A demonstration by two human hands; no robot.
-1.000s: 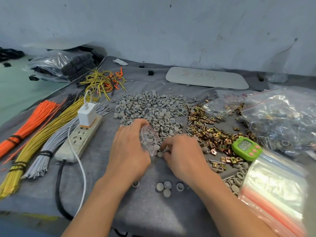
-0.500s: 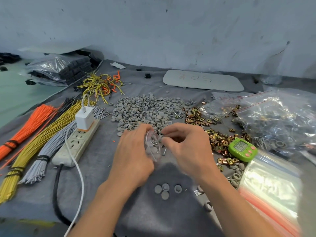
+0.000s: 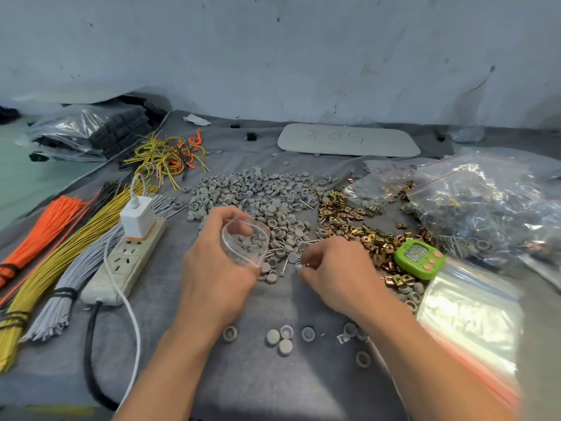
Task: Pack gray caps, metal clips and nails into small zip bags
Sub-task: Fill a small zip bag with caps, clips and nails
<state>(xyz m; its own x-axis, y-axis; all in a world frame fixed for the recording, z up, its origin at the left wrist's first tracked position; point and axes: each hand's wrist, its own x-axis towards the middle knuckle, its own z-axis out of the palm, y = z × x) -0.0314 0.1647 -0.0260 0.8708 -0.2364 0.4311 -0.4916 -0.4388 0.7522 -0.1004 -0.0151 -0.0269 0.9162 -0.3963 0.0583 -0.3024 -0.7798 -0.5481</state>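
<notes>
Bag-filling over a gray tabletop (image 3: 273,387), both hands low.
Left hand (image 3: 212,278) gripping a small zip bag (image 3: 243,232), mouth held open, gray caps (image 3: 246,248) inside; right hand (image 3: 337,273) alongside, fingers (image 3: 306,264) curled down among loose nails (image 3: 284,266); metal clips (image 3: 358,235) and green timer (image 3: 420,259) further right.

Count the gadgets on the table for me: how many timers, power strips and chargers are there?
Green timer: 1
Power strip: 1
White charger: 1, plugged into the power strip
Total: 3
</notes>
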